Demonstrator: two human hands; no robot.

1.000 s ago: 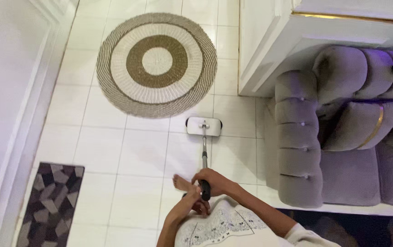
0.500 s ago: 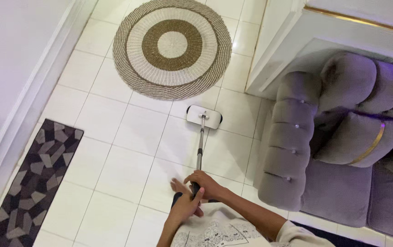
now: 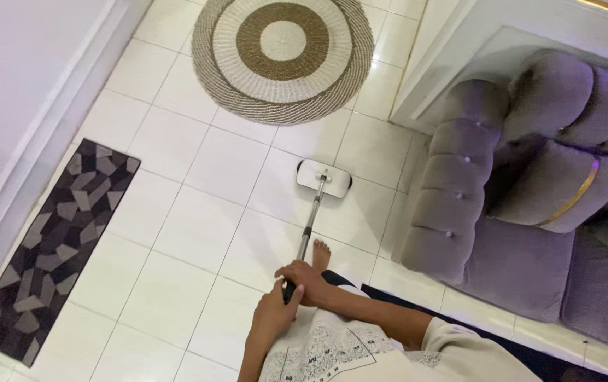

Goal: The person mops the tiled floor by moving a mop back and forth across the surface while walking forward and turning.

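Both my hands are clenched on the dark grip at the top of the mop [image 3: 312, 212]: my right hand [image 3: 307, 274] wraps the grip from the 3 o'clock side, and my left hand [image 3: 273, 309] closes on it just below, from 7 o'clock, the two hands touching. The metal pole runs from the grip toward 12 o'clock, tilted slightly right, down to the flat white mop head [image 3: 324, 177], which lies flat on the white tiled floor [image 3: 177, 233]. The head sits clear of the round woven rug [image 3: 283, 56], which lies at 12 o'clock from it, near but apart. My bare foot [image 3: 320, 254] stands on the tiles just beside the pole, at 2 o'clock from my hands. A grey tufted sofa [image 3: 523, 205] occupies the 3 o'clock side; its rounded arm is near the mop head, not touching. Behind the sofa, toward 1 o'clock, stands a white panelled cabinet [image 3: 474, 42]. A dark runner [image 3: 56, 244] with a geometric grey pattern lies at 9 o'clock, along a white wall [image 3: 14, 92], well apart from the mop. A dark mat [image 3: 523, 354] edges the sofa base at 4 o'clock. My pale printed shirt [image 3: 346, 354] fills the 6 o'clock edge.
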